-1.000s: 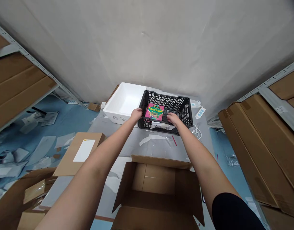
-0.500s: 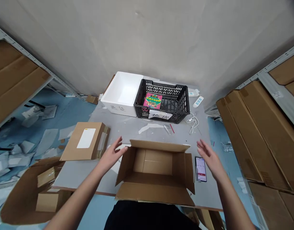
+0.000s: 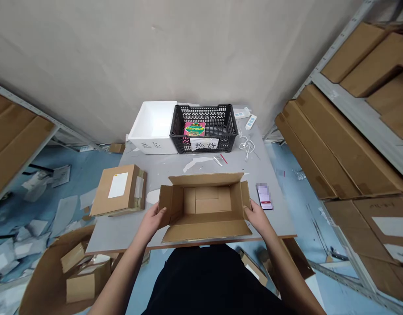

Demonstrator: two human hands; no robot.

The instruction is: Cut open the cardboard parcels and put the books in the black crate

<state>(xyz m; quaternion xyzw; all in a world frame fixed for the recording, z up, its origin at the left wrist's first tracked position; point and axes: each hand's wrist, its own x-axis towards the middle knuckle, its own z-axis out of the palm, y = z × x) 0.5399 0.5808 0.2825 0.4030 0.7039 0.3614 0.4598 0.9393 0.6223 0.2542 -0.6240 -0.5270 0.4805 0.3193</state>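
An open cardboard box (image 3: 208,229) with its flaps folded outward sits at the table's front edge, and nothing shows inside it. My left hand (image 3: 152,222) grips its left side flap, thumb on the inner face and fingers behind. On the opposite side my right hand (image 3: 256,216) holds the right flap in the same way. Right of the box lies a phone (image 3: 264,196) with a lit screen. To the left rests a closed carton (image 3: 114,190) with a white label and taped side.
At the table's back stand a white foam box (image 3: 155,124) and a black crate (image 3: 204,138) holding a pink booklet (image 3: 194,129). A white cable (image 3: 247,146) lies right of the crate. Shelves with cartons (image 3: 332,144) flank the table. A large box (image 3: 40,280) of small cartons stands lower left.
Both hands, apart from the box and spread before, have come inward and closed on its side flaps. The camera view has shifted, and more of the right shelf shows.
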